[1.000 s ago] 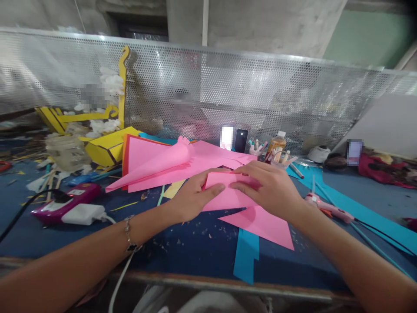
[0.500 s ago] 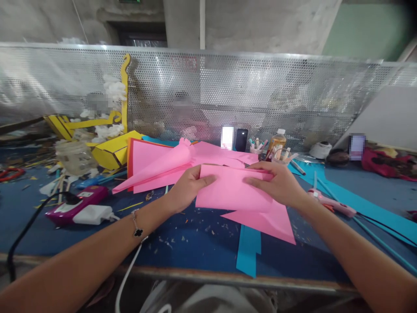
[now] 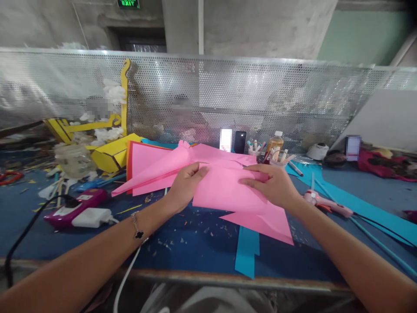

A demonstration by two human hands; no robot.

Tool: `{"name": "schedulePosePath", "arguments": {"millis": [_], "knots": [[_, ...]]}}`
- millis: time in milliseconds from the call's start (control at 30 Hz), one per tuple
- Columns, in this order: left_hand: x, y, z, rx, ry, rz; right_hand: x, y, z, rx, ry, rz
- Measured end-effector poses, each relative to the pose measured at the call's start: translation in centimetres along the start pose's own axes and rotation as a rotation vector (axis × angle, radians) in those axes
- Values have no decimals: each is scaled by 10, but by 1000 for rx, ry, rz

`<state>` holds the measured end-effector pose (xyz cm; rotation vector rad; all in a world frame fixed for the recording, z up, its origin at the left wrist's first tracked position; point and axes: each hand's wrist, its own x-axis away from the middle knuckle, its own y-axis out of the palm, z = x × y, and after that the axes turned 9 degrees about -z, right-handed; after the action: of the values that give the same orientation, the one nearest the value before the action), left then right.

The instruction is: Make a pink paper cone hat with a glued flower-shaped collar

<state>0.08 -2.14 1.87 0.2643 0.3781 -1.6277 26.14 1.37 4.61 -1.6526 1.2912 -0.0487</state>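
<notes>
Fingers [image 3: 201, 174] pinch pink paper [image 3: 226, 191], closed on it — left hand [image 3: 184, 188] at nine o'clock, right hand [image 3: 278, 184] at three.

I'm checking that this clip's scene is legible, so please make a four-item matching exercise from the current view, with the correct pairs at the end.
Things:
1. Central pink sheet
2. Power strip
3. Glue gun
4. Bottle

Places, colours or states:
A. Purple, with a white adapter attached
B. Topped by a white cap, at the back of the table
C. Held between the left hand and right hand
D. Pink, trailing a dark cable

Pairs: 1-C, 2-A, 3-D, 4-B
</notes>
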Motion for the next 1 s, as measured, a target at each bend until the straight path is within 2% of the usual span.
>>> {"name": "schedulePosePath", "arguments": {"millis": [200, 433, 700, 1000], "knots": [[1, -2, 0, -46, 32, 22, 2, -6, 0, -12, -111, -109], [0, -4, -2, -84, 18, 25, 0, -2, 9, 24, -32, -59], [1, 1, 4, 58, -8, 0, 1, -1, 9, -26, -19, -31], [0, -3, 5, -8, -20, -4, 0, 1, 8, -87, -30, -54]]}}
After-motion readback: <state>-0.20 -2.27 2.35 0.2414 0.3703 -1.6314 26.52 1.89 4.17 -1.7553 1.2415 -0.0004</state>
